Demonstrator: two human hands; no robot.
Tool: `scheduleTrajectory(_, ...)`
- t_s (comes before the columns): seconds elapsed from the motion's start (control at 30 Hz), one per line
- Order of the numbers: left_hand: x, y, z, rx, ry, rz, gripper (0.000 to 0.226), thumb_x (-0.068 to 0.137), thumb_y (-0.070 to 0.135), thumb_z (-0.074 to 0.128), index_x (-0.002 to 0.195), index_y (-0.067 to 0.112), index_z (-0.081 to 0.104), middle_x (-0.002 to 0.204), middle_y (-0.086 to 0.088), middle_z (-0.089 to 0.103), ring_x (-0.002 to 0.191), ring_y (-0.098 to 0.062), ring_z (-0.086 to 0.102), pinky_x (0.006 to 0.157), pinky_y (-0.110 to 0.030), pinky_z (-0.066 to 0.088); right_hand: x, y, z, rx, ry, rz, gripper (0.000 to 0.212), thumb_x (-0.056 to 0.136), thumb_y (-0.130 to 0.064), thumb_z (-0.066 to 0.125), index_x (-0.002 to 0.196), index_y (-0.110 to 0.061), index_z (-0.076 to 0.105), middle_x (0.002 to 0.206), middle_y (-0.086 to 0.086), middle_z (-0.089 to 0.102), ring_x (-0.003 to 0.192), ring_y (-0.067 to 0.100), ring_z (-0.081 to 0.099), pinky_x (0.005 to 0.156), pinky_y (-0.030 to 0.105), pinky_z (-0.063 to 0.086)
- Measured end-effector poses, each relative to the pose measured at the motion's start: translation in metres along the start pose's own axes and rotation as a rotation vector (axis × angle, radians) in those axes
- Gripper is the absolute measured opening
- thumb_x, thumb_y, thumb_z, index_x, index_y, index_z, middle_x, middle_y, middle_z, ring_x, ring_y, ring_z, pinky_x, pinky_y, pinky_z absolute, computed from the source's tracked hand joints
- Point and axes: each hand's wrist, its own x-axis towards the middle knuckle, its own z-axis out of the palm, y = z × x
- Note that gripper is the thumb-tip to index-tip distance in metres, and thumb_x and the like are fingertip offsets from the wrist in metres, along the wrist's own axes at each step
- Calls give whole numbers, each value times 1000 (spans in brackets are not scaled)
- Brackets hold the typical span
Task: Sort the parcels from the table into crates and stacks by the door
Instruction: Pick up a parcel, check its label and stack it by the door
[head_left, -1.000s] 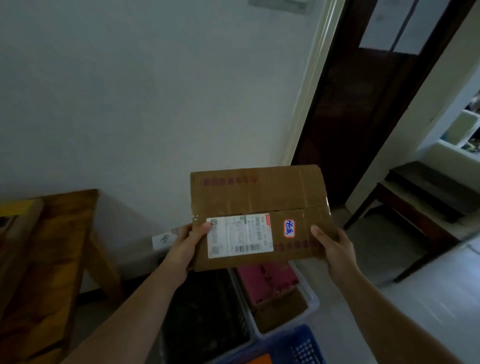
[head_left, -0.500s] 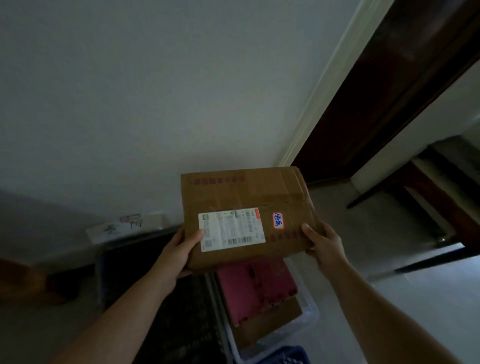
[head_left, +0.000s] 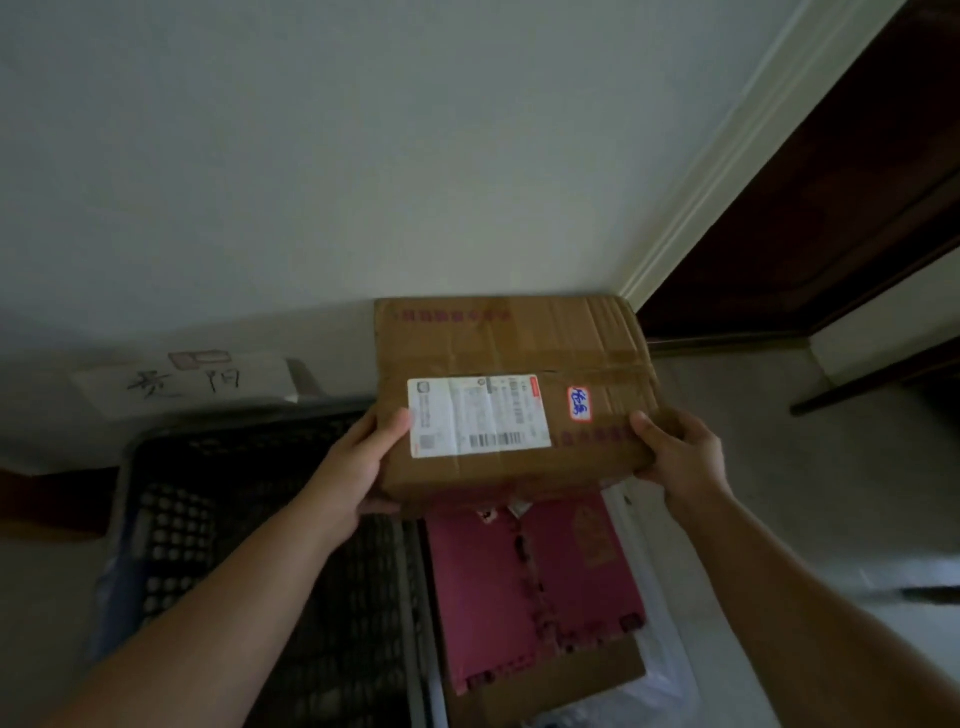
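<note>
Parcel (head_left: 514, 400): cardboard, labelled, gripped at both ends by left hand (head_left: 358, 462) and right hand (head_left: 680, 457). I noted it had dropped lower, from before the wall to just over the white crate (head_left: 670, 644) beside the black crate (head_left: 171, 519); placement seemed imminent.

Single head cam, wide-angle, pitched forward-down from wearer's eye height. Close on cardboard parcel (head_left: 511, 400) at frame centre. Wall at 12 o'clock, dark door (head_left: 810, 182) at 2, black crate (head_left: 234, 519) at 8. No second view.
</note>
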Motion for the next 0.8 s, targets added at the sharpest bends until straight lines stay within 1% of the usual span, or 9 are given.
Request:
scheduleTrajectory(0.13, -3, -6, 3, 5, 17, 16, 50, 58, 71, 60, 104, 52, 58, 102, 13, 68, 89, -16, 65, 61, -36, 54, 0, 2, 0, -53, -14, 12, 15, 78, -31, 74, 90, -30, 64, 89, -6, 69, 86, 18, 68, 72, 42, 58)
scheduleTrajectory(0.2, -1, -2, 7, 38, 42, 17, 50, 68, 69, 59, 114, 49, 53, 106, 12, 65, 90, -16, 63, 67, -38, 53, 0, -6, 4, -106, 11, 33, 25, 80, -30, 72, 101, -22, 63, 96, -1, 68, 91, 22, 66, 79, 46, 56)
scheduleTrajectory(0.3, -7, 6, 11, 158, 150, 38, 52, 83, 59, 55, 129, 37, 49, 115, 6, 59, 87, -15, 56, 74, -38, 46, -15, -26, 10, -272, 51, 71, 51, 85, -32, 66, 129, -12, 52, 119, 9, 62, 106, 29, 60, 87, 41, 51)
scheduleTrajectory(0.37, -17, 14, 11, 279, 231, 37, 60, 86, 55, 54, 136, 24, 44, 131, -3, 54, 106, -24, 56, 86, -39, 45, -33, -41, 13, -381, 63, 120, 64, 86, -35, 64, 141, -12, 38, 134, 16, 49, 119, 34, 50, 94, 42, 45)
scheduleTrajectory(0.43, -37, 24, 10, 367, 268, 4, 76, 86, 57, 53, 146, 16, 30, 148, -9, 38, 131, -30, 41, 103, -42, 37, -57, -58, 12, -429, 65, 177, 74, 87, -39, 61, 147, -15, 25, 143, 19, 35, 127, 38, 41, 102, 47, 40)
scheduleTrajectory(0.5, -65, 39, 4, 374, 250, 9, 82, 86, 57, 54, 148, 14, 23, 153, -10, 29, 137, -30, 32, 108, -41, 31, -87, -78, 8, -459, 66, 182, 75, 88, -41, 58, 149, -17, 21, 148, 19, 27, 131, 39, 35, 105, 50, 37)
scheduleTrajectory(0.6, -115, 64, -11, 335, 206, 32, 81, 85, 52, 58, 148, 15, 24, 152, -10, 30, 137, -28, 32, 109, -41, 31, -143, -110, 7, -461, 72, 150, 72, 89, -41, 56, 148, -17, 22, 151, 17, 21, 133, 39, 32, 106, 51, 34)
scheduleTrajectory(0.7, -171, 89, -27, 287, 180, 68, 79, 86, 47, 60, 148, 14, 24, 151, -11, 32, 136, -27, 35, 107, -37, 31, -200, -140, 12, -412, 87, 165, 66, 88, -38, 57, 144, -16, 30, 147, 17, 28, 128, 38, 38, 104, 53, 37)
scheduleTrajectory(0.8, -229, 112, -46, 301, 122, 93, 79, 87, 46, 60, 149, 14, 24, 151, -11, 33, 135, -27, 35, 107, -37, 31, -257, -173, 23, -323, 49, 185, 59, 89, -38, 57, 139, -14, 38, 140, 16, 41, 120, 35, 47, 99, 47, 43)
